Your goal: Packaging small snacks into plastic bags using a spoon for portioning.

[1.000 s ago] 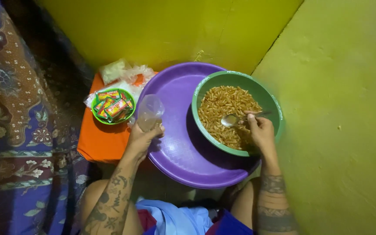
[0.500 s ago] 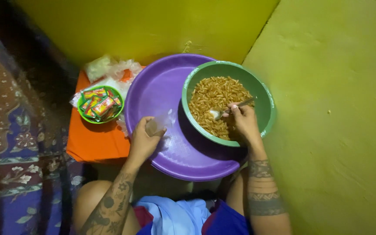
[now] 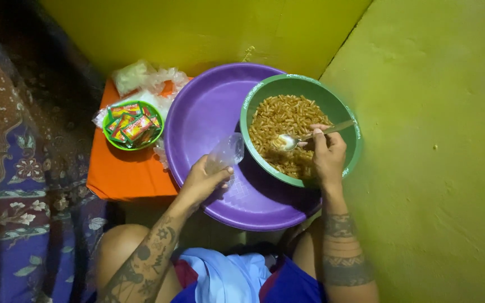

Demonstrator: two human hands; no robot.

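Yellow walls crowd purple basin; right hand spoons

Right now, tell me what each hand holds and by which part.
The left hand grips a small clear plastic bag at its lower end. The right hand holds a metal spoon by its handle over the green bowl.

Single head-worn camera, looking steeply down from above the seated person's lap, close in, facing a yellow wall corner, purple basin mid-frame, forearms entering from the bottom edge, patterned cloth along the left
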